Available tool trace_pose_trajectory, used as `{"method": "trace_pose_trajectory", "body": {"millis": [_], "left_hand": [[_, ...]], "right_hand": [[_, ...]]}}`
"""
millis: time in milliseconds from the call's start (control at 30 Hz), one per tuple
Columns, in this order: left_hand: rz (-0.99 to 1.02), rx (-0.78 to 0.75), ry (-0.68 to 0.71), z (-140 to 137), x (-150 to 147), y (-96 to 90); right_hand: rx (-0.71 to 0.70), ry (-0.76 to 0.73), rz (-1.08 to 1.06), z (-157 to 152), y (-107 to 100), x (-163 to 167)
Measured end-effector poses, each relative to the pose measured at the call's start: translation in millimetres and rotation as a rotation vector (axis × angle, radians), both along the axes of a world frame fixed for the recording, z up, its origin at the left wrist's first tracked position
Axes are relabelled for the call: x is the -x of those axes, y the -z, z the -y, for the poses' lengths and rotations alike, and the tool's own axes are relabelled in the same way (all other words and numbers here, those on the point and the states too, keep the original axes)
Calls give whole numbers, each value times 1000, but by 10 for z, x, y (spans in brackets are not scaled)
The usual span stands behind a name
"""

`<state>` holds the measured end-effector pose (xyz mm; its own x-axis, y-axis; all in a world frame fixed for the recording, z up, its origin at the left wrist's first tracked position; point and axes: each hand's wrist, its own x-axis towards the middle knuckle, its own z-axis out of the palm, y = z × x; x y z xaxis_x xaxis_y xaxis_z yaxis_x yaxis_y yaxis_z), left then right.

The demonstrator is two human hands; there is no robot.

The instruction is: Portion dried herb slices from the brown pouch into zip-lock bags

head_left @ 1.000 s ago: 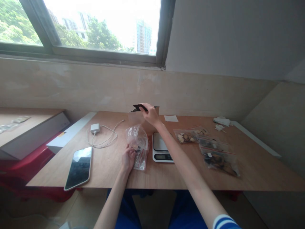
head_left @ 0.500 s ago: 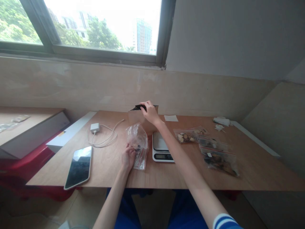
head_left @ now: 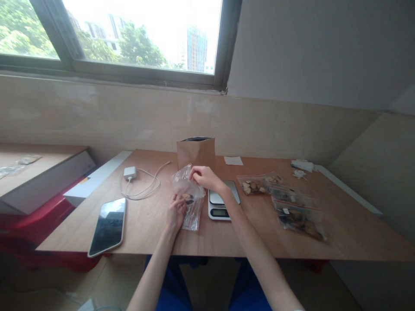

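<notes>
A clear plastic bag [head_left: 186, 185] with a few brown and dark dried pieces in its lower part is in front of me. My left hand [head_left: 177, 211] has its fingers closed round the lower left side of the bag. At the bag's upper right edge, the fingers of my right hand [head_left: 204, 176] are pinched on the plastic. Flat on the table under my left hand lies another clear zip bag [head_left: 192, 219]. Behind the hands a brown kraft paper pouch [head_left: 196, 154] stands upright, its top gaping. A white kitchen scale [head_left: 219, 214] sits beside my right wrist.
Several zip bags of dried pieces [head_left: 254, 186] lie on the right, with a larger filled bag [head_left: 301, 220] nearer me. On the left are a tablet [head_left: 108, 226] and a white charger [head_left: 129, 173] with its cable. A white paper slip [head_left: 233, 160] lies behind the scale.
My right hand has let go of the kraft pouch's top and come down toward me onto the clear bag. The pouch now stands alone. My left hand stays on the bag.
</notes>
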<state>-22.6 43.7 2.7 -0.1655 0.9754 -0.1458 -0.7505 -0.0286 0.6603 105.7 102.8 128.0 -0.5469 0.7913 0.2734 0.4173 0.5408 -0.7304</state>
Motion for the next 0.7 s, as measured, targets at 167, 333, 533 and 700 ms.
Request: {"method": "trace_pose_trajectory", "body": {"millis": [167, 333, 533, 700], "left_hand": [[11, -16, -3, 12, -6, -14], [-33, -66, 17, 5, -16, 6], [-64, -85, -8, -17, -23, 81], [-82, -87, -40, -34, -31, 120]], "right_hand": [[370, -8, -58, -27, 369, -45], [512, -44, -138, -65, 497, -102], [483, -117, 205, -81, 532, -148], [316, -116, 235, -96, 559, -119]]}}
